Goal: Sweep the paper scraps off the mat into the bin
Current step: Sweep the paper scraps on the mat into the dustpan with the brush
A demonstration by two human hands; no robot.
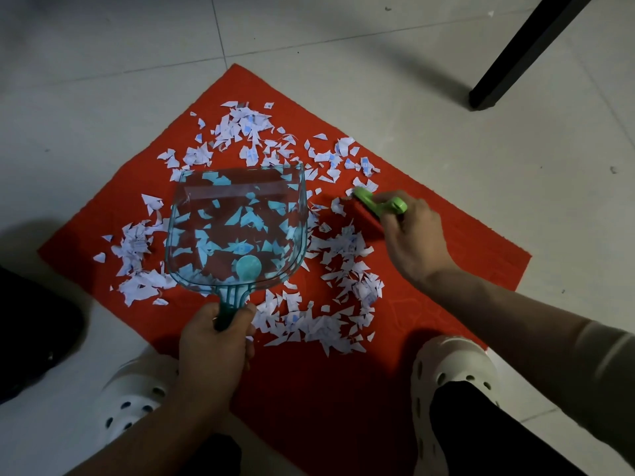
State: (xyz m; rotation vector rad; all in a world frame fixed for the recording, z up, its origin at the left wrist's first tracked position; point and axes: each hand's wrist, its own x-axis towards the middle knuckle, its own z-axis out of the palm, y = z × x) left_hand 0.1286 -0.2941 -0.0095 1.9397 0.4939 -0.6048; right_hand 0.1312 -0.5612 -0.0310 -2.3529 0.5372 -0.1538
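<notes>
A red mat (pixel 429 235) lies cornerwise on the pale tiled floor (pixel 103 97), its far corner pointing away and bare tile open all round it; white paper scraps (pixel 247 135) are strewn over its middle, thinning toward the edges, with clear red along the right border. The left hand (pixel 214 341) grips the handle of a clear teal dustpan (pixel 237 228), held over the scraps, which show through it; whether any lie inside cannot be told. The right hand (pixel 412 228) grips a green brush (pixel 378 204), its bristles down on the mat beside the pan. Two white clogs (pixel 453 372) stand at the near edge; a black furniture leg (pixel 522 53) stands on the tile beyond.
</notes>
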